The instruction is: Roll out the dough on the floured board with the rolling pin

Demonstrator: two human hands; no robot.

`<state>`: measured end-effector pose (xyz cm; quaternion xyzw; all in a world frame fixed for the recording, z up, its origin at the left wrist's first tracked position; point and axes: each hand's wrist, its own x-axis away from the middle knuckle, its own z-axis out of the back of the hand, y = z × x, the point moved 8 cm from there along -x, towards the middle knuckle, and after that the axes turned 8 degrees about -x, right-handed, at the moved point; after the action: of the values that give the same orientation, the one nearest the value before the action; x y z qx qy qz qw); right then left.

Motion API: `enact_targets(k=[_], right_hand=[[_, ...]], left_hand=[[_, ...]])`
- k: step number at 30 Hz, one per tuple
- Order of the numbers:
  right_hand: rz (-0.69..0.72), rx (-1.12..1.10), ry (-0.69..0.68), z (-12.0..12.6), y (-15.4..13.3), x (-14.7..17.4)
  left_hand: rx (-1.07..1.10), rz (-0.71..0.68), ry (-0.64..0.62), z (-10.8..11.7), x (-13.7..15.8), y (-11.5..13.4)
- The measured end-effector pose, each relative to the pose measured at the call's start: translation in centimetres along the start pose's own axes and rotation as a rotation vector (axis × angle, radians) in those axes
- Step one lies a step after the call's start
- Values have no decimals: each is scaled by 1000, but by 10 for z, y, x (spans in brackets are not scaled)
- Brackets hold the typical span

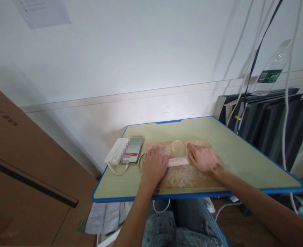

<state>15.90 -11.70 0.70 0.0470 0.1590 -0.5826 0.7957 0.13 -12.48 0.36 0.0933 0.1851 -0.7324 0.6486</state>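
A pale, flour-dusted rolling pin point(177, 162) lies across a floured wooden board point(183, 178). My left hand point(153, 163) covers the pin's left end, its fingers pointing forward over it and the thumb along its near part. The pin's right end is under my right hand point(202, 157), whose fingers are curled, with the index finger reaching forward beside the dough. Just beyond the pin, a flat, roundish piece of dough point(178, 148) rests on the board. Both ends of the pin are hidden by my hands.
A phone point(133, 151) leans by a white box-like device point(117, 151) with a cable at the table's left. The green table point(151, 132) has a blue edge. Cables and a plastic bottle point(271, 73) are at right, above dark panels point(269, 116). A large cardboard box point(33, 164) stands at left.
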Motion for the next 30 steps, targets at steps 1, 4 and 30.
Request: enact_targets(k=[1, 4, 30], right_hand=[[17, 3, -9, 2, -1, -3], [59, 2, -38, 6, -2, -23], [66, -128, -146, -32, 15, -15]], left_hand=[[4, -2, -8, 0, -1, -1], [12, -7, -27, -3, -4, -5], [71, -50, -25, 3, 6, 1]])
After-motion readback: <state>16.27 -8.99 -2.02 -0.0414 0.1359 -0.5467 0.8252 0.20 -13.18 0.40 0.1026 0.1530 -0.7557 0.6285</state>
